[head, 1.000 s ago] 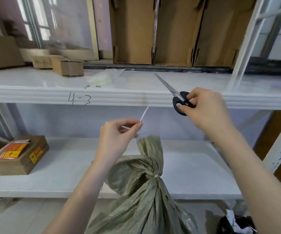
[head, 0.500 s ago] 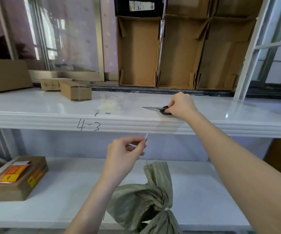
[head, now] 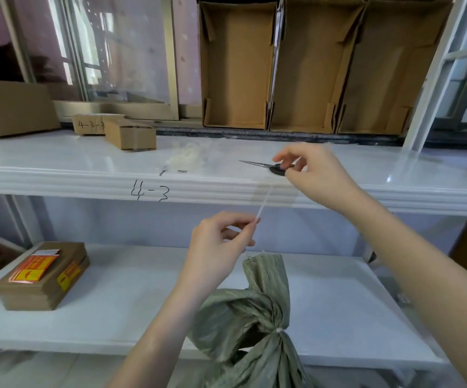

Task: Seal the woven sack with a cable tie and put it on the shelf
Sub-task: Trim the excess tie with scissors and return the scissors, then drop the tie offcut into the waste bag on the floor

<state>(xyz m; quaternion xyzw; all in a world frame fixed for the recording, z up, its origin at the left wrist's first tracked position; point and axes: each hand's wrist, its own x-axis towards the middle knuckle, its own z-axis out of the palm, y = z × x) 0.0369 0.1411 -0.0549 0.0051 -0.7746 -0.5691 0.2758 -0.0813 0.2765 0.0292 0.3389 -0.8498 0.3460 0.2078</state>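
Woven sack (head: 254, 331) stands low centre, in front of the lower shelf (head: 324, 303), neck cinched by a white cable tie (head: 278, 330). Left hand (head: 218, 247): fingers pinched on a thin white cut-off strip (head: 264, 201). Right hand (head: 315, 172) over scissors (head: 266, 165) lying on upper shelf (head: 58, 175) marked 4-3; fingers loosely curled, grip cannot be told.
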